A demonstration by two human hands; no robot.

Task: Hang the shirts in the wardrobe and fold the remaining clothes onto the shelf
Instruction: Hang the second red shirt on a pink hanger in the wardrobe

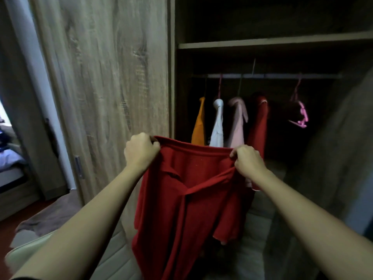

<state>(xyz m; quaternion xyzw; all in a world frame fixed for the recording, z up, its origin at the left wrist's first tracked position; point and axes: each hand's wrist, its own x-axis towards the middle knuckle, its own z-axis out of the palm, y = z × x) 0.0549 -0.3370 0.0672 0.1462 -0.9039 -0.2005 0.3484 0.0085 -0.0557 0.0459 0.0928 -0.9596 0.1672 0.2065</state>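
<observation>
I hold a red collared shirt (187,199) up in front of the open wardrobe. My left hand (140,151) grips its upper left edge and my right hand (249,161) pinches its upper right edge, so the cloth hangs down between them. Behind it, on the wardrobe rail (268,76), hang an orange shirt (198,126), a white shirt (218,126), a pale pink shirt (238,124) and a red shirt (259,122). An empty pink hanger (300,116) hangs further right on the rail.
A wooden shelf (272,43) runs above the rail. The sliding wardrobe door (105,87) stands to the left. Below are a pale quilted surface (113,257) and a brown cloth (48,217). A bed shows through the doorway at far left (10,158).
</observation>
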